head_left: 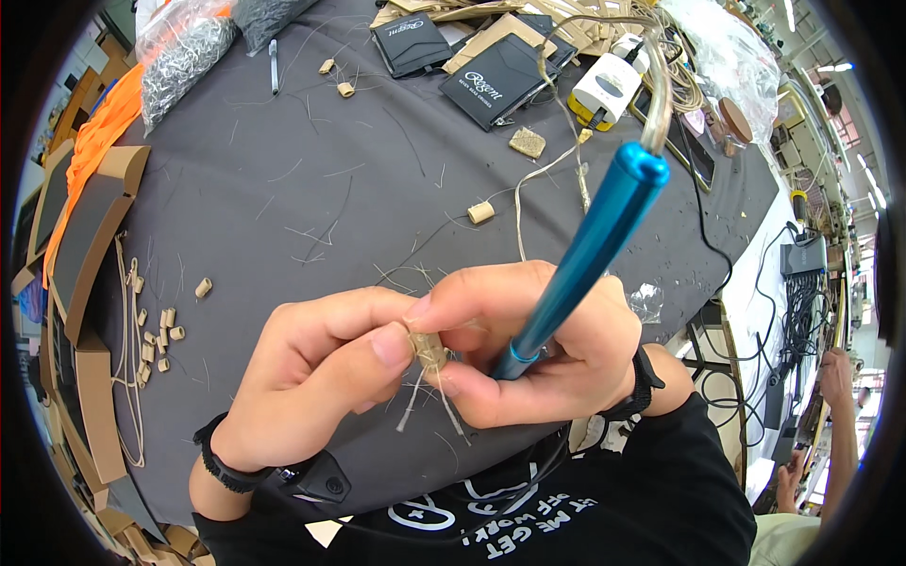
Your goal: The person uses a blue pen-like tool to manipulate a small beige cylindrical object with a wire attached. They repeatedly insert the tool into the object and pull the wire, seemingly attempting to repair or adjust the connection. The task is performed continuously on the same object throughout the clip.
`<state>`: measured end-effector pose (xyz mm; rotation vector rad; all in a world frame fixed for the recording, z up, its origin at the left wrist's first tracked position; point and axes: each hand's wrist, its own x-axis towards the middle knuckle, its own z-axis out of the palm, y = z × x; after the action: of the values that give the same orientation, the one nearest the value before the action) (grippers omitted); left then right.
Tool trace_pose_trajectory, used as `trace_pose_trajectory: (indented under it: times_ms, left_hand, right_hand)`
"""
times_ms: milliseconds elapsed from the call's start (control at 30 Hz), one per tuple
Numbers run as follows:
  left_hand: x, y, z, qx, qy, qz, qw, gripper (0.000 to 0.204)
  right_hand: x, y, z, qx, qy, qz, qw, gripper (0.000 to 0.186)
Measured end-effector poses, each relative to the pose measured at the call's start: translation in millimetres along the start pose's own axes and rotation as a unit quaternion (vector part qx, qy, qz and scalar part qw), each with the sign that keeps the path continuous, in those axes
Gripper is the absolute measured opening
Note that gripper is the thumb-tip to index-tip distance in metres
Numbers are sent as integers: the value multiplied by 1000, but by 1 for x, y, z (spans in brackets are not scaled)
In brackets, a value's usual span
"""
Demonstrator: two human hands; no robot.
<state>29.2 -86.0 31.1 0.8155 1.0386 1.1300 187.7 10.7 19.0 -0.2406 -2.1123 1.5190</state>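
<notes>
My left hand pinches a small beige tubular piece between thumb and index finger, with thin cord ends hanging below it. My right hand grips the same piece with its fingertips and also holds a long metallic blue pen-like tool, which has a clear tube or cord running from its top. Loose thin threads lie around both hands on the dark grey cloth. A similar beige piece lies just beyond my fingers.
Beige pieces and cords lie left, beside cardboard and orange fabric. Bags of metal parts, black pouches, a white-yellow device and a phone sit behind. A co-worker's hand is far right, near cables.
</notes>
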Motion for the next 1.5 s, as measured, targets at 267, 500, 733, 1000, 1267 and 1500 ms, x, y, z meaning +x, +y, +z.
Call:
trace_pose_trajectory:
  times_ms: [267,500,733,1000,1267,1500]
  left_hand:
    - [0,-2,-1,37,-19,74,996,18]
    - [-1,-3,7,66,61,70,993,38]
    - [1,-7,6,17,56,55,997,40]
    - [2,-5,8,25,48,49,997,39]
    - [0,-7,1,-75,-42,19,996,26]
    - [1,-8,1,-94,-37,-8,995,27]
  right_hand:
    - [0,-1,1,8,-10,4,1000,32]
    - [-2,1,3,81,-11,16,996,32]
    - [-3,2,2,88,0,4,996,34]
    - [-2,0,2,58,-1,6,998,36]
    - [-1,5,3,63,-3,-22,998,37]
    - [3,-4,-1,11,-15,7,1000,34]
